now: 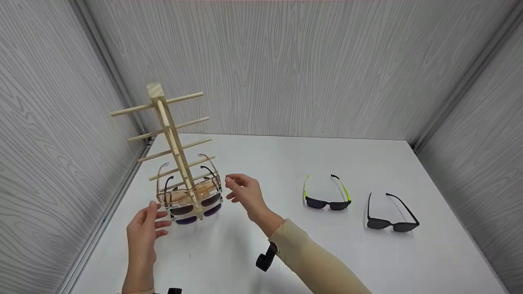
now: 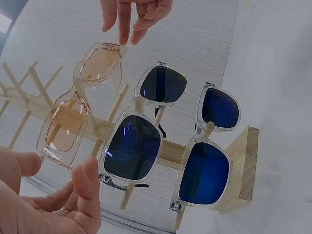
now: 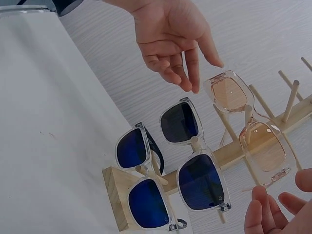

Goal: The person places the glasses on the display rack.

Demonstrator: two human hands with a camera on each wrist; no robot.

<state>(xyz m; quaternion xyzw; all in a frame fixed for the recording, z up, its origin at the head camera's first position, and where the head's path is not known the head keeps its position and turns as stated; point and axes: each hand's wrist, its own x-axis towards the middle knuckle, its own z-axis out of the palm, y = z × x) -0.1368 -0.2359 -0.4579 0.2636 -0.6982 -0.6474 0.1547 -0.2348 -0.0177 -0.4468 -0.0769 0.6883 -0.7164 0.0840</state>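
Note:
A wooden glasses stand (image 1: 171, 139) rises at the left of the table. Three clear-framed pairs hang one above another on its lower pegs: orange-tinted glasses (image 3: 263, 146) on top, dark sunglasses (image 2: 134, 146) in the middle, blue-lensed sunglasses (image 2: 207, 170) lowest. My left hand (image 1: 143, 228) is beside the left end of the orange-tinted glasses, thumb and fingers apart. At their other end is my right hand (image 1: 249, 196), its fingers loosely bent and close to the frame. Whether the fingertips touch the frame is hard to tell; neither hand grips it.
Sunglasses with yellow-green temples (image 1: 327, 204) lie on the white table (image 1: 269, 159) right of the stand. Farther right are black sunglasses (image 1: 392, 224). Several bare pegs stick out from the upper stand. Grey wood-patterned panels (image 1: 265, 65) enclose the back and sides.

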